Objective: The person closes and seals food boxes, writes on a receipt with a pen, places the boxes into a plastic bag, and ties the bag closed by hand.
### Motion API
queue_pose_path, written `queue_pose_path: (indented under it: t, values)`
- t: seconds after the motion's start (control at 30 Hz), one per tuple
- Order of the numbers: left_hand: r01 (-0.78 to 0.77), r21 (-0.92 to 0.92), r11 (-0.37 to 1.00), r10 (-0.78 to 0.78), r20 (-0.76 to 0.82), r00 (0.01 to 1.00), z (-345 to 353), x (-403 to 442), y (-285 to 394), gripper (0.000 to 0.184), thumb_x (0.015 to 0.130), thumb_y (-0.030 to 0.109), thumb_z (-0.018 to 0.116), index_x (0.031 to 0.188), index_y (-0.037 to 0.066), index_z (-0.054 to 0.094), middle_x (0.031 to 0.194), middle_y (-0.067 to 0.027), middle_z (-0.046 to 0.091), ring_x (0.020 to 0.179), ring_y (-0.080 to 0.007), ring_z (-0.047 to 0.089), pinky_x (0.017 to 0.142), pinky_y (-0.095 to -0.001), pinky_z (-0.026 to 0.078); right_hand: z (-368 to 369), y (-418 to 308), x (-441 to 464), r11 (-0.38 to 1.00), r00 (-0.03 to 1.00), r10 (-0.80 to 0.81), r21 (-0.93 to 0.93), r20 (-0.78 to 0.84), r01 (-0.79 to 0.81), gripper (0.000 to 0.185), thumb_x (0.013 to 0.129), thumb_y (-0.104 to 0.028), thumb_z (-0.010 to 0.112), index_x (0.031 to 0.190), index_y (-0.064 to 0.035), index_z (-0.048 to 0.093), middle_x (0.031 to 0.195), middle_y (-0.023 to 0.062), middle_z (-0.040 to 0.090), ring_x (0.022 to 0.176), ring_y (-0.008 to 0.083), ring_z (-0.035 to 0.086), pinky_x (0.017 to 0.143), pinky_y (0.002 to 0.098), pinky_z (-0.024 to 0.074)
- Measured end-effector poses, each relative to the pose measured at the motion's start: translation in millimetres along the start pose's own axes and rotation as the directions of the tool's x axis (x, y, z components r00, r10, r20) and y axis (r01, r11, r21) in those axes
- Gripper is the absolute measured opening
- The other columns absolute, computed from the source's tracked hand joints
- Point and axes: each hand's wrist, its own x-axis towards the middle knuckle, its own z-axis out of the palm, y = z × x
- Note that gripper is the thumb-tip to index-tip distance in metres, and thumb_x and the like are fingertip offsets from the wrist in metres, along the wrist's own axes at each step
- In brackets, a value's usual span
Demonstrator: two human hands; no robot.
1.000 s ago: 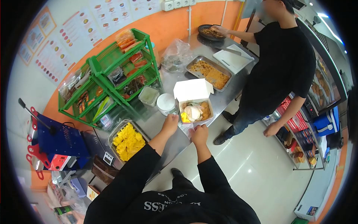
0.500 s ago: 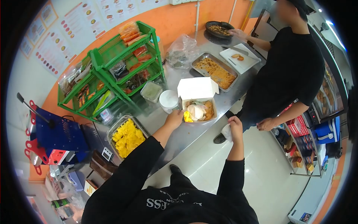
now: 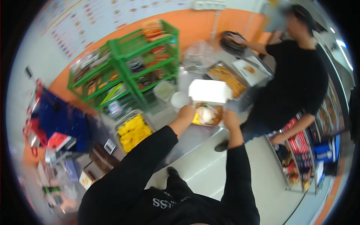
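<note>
An open takeaway box (image 3: 210, 91) with its white lid raised sits on the steel counter. Inside it are a white rounded portion (image 3: 206, 115), brown food and a bit of yellow egg. My left hand (image 3: 186, 113) is closed on the box's left side. At the box's right edge is my right hand (image 3: 230, 119), its fingers curled. A pale bit of white tissue (image 3: 224, 128) shows below that hand, blurred by motion. Left of the box stand a white round tub (image 3: 180, 100) and a clear container (image 3: 164, 91).
Scrambled egg fills a tray (image 3: 149, 122) at left. Green stacked baskets (image 3: 119, 52) stand behind. A metal tray (image 3: 244, 72) of brown food, a cutting board (image 3: 243, 77) with a knife, and a dark pan (image 3: 229, 47) are at back right. A co-worker (image 3: 296, 71) stands at right.
My right hand, with the white tissue, has moved up from below right to the box's right edge. My left hand stays at the box. The whole view has shifted.
</note>
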Motion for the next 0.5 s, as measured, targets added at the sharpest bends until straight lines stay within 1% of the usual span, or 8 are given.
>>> queue_pose_path:
  t: [0.03, 0.13, 0.17, 0.23, 0.27, 0.4, 0.47, 0.5]
  values:
    - [0.044, -0.107, 0.993, -0.045, -0.003, 0.999, -11, -6, -2, 0.026, 0.083, 0.024, 0.059, 0.082, 0.002, 0.073, 0.086, -0.0222, 0.070, 0.084, -0.0387, 0.068, 0.074, -0.0481, 0.053, -6, -2, -7, 0.998, 0.998, -0.053, 0.017, -0.041, 0.054, 0.031, 0.092, -0.027, 0.052, 0.094, 0.0013, 0.065, 0.093, 0.0263, 0.066, 0.089, 0.0444, 0.063, 0.076, 0.0524, 0.0496]
    - [0.006, -0.355, 0.935, -0.034, -0.073, 0.997, -65, -49, -17, 0.025, 0.081, 0.022, 0.060, 0.075, 0.001, 0.072, 0.078, -0.0224, 0.068, 0.073, -0.0392, 0.068, 0.066, -0.0486, 0.053, -62, -50, -46, 0.971, 0.958, -0.233, 0.008, -0.165, 0.238, 0.026, 0.088, -0.019, 0.056, 0.082, 0.0043, 0.064, 0.075, 0.0261, 0.062, 0.072, 0.0447, 0.063, 0.064, 0.0530, 0.0468]
    - [-0.155, -0.096, 0.983, 0.140, -0.148, 0.979, -75, -64, -36, 0.027, 0.081, 0.023, 0.060, 0.073, 0.000, 0.070, 0.075, -0.0228, 0.067, 0.071, -0.0403, 0.067, 0.065, -0.0501, 0.052, -80, -75, -63, 0.978, 0.968, -0.200, 0.021, -0.152, 0.205, 0.022, 0.088, -0.015, 0.054, 0.082, 0.0044, 0.063, 0.075, 0.0269, 0.061, 0.071, 0.0451, 0.062, 0.062, 0.0507, 0.0459]
    - [-0.154, -0.187, 0.970, 0.119, -0.187, 0.975, -132, -120, -61, 0.030, 0.082, 0.026, 0.060, 0.072, -0.001, 0.068, 0.074, -0.0243, 0.065, 0.071, -0.0417, 0.065, 0.066, -0.0507, 0.052, -103, -124, -92, 0.917, 0.911, -0.332, 0.142, -0.245, 0.372, 0.019, 0.090, -0.008, 0.050, 0.078, 0.0052, 0.057, 0.070, 0.0269, 0.057, 0.061, 0.0439, 0.054, 0.056, 0.0475, 0.0413]
    - [-0.075, -0.190, 0.979, 0.031, -0.225, 0.974, -158, -154, -80, 0.030, 0.082, 0.026, 0.060, 0.072, -0.001, 0.068, 0.074, -0.0243, 0.065, 0.071, -0.0417, 0.065, 0.066, -0.0507, 0.052, -111, -146, -110, 0.898, 0.905, -0.374, 0.165, -0.200, 0.408, 0.020, 0.090, -0.008, 0.050, 0.077, 0.0053, 0.055, 0.070, 0.0286, 0.056, 0.063, 0.0459, 0.055, 0.056, 0.0491, 0.0407]
    - [0.015, -0.121, 0.993, -0.037, -0.182, 0.983, -240, -295, -161, 0.036, 0.087, 0.030, 0.054, 0.075, -0.001, 0.068, 0.076, -0.0252, 0.065, 0.073, -0.0428, 0.064, 0.071, -0.0516, 0.050, -102, -260, -192, 0.815, 0.859, -0.506, 0.283, -0.079, 0.506, 0.019, 0.090, -0.007, 0.049, 0.076, 0.0050, 0.052, 0.069, 0.0306, 0.054, 0.064, 0.0477, 0.055, 0.055, 0.0513, 0.0383]
    - [0.148, -0.124, 0.981, -0.168, -0.173, 0.970, -267, -367, -215, 0.038, 0.090, 0.031, 0.050, 0.075, -0.001, 0.067, 0.077, -0.0248, 0.065, 0.075, -0.0426, 0.064, 0.071, -0.0518, 0.050, -72, -313, -234, 0.770, 0.804, -0.594, 0.295, 0.008, 0.566, 0.016, 0.090, -0.007, 0.050, 0.078, 0.0036, 0.054, 0.066, 0.0283, 0.055, 0.062, 0.0464, 0.056, 0.053, 0.0496, 0.0400]
    - [0.165, -0.044, 0.985, -0.171, -0.209, 0.963, -277, -406, -240, 0.032, 0.087, 0.028, 0.054, 0.076, 0.001, 0.068, 0.074, -0.0222, 0.065, 0.072, -0.0396, 0.066, 0.066, -0.0497, 0.051, -50, -339, -259, 0.690, 0.738, -0.674, 0.318, -0.043, 0.649, 0.024, 0.092, -0.011, 0.052, 0.073, 0.0030, 0.053, 0.064, 0.0255, 0.055, 0.057, 0.0426, 0.055, 0.050, 0.0476, 0.0369]
